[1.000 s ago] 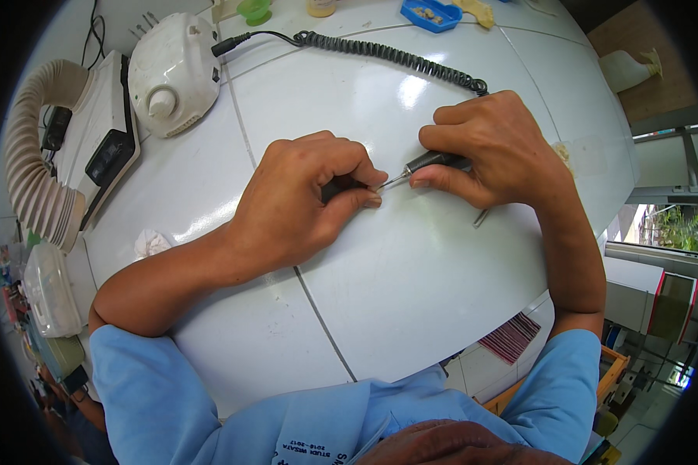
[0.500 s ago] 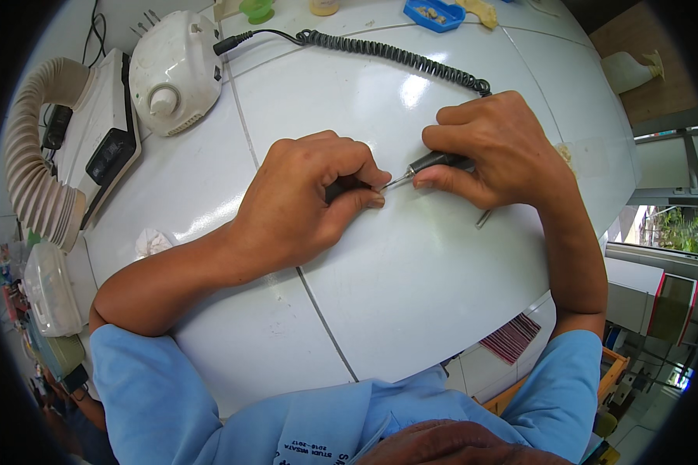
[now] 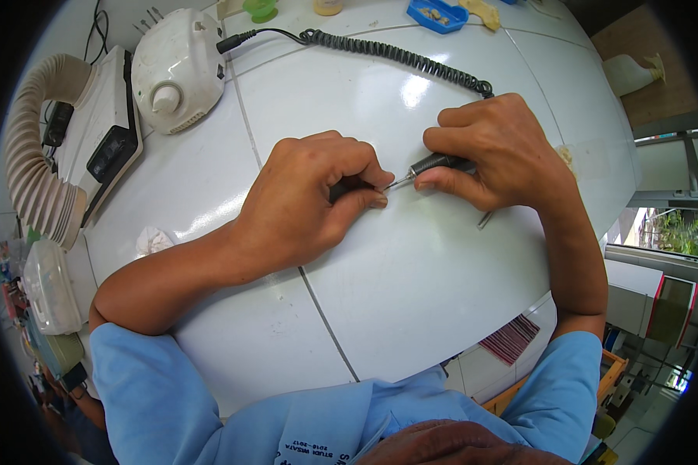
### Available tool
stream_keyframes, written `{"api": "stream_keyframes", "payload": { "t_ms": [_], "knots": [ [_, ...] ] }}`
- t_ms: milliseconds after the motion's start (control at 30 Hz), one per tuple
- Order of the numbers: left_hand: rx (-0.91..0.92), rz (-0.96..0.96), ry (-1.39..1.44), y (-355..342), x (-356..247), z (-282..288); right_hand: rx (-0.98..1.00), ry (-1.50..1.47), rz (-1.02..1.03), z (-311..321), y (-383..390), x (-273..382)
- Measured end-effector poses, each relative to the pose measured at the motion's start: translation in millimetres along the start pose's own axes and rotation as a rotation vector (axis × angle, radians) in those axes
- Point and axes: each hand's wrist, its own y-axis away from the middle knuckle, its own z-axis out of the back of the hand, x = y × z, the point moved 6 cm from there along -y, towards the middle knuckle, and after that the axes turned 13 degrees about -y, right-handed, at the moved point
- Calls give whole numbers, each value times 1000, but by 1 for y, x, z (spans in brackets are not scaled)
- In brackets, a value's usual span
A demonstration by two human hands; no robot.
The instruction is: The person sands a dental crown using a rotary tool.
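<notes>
From here I see the right hand [image 3: 502,151] holding a black tool [image 3: 433,163] over the table [image 3: 442,287], in from its near edge. The left hand [image 3: 293,203] pinches narrow by the tool's tip; I can't tell what it holds.

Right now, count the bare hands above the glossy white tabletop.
2: the left hand, pinched beside the thin metal tip of a slim black cylindrical handpiece; and the right hand, holding that handpiece. No other hand shows or seems hidden there.
</notes>
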Motion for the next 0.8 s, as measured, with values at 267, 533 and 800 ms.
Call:
{"api": "stream_keyframes", "payload": {
  "t_ms": [267,533,800],
  "knots": [
    [-8,-12,-10,0,-1,1,-24,-45,12,-1,1,1],
    [-3,-6,-22,-1,-2,1,12,-2,-6,0,0,0],
    [-3,-2,8,0,0,-1,28,-2,-12,2,0,0]
  ]
}}
